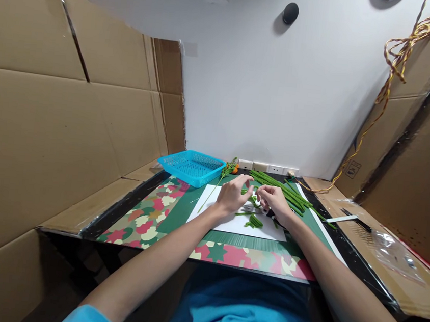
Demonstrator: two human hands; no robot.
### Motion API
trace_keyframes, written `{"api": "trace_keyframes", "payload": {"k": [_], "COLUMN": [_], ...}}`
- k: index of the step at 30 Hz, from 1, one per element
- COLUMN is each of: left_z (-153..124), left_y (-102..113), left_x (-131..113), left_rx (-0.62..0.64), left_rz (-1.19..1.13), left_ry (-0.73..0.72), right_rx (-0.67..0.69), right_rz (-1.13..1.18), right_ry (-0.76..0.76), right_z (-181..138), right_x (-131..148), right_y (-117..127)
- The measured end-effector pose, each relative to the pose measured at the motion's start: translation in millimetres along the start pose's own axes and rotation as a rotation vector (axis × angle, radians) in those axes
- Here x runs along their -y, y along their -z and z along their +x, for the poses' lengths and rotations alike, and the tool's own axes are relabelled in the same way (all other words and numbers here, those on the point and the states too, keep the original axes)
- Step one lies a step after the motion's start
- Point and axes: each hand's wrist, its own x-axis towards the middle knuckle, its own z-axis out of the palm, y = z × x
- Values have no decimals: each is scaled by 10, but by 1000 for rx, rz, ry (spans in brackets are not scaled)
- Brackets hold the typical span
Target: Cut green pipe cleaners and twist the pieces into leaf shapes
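Over a white sheet of paper (197, 215), my left hand (233, 193) is raised with thumb and fingers apart and curved, holding nothing that I can see. Close to its right, my right hand (275, 199) has its fingertips pinched at a bent green pipe cleaner (253, 202); the exact grip is too small to see. On the paper nearer to me lies a small pile of short, bent green pipe cleaners (255, 221). Something dark, partly hidden, lies under my right hand. Behind it is a bundle of long green pipe cleaners (284, 190).
A blue plastic basket (193, 168) stands at the back left, beside an orange flower (233, 168) on a green stem. Power sockets (275, 169) line the wall. At the right are black tweezers (357, 220), a white strip (341, 219) and a clear bag (393, 254). Cardboard walls flank the table.
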Motion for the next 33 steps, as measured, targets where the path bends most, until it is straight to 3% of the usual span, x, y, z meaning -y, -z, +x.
{"api": "trace_keyframes", "payload": {"k": [6,13,20,24,28,33], "left_z": [-11,-3,-8,-7,15,52], "left_y": [-5,-19,-5,6,22,51], "left_x": [-15,7,16,22,49,117], "left_rx": [81,73,164,204,166,170], "left_rz": [-10,-8,33,72,60,83], "left_ry": [-28,22,84,73,60,103], "right_rx": [61,52,-100,-163,-184,-135], "right_rz": [48,21,-52,-222,-578,-898], "right_ry": [-33,34,115,123,219,327], "right_z": [-17,-8,42,60,22,-41], "right_x": [16,87,33,-26,-44,-43], "right_y": [-9,19,74,114,134,123]}}
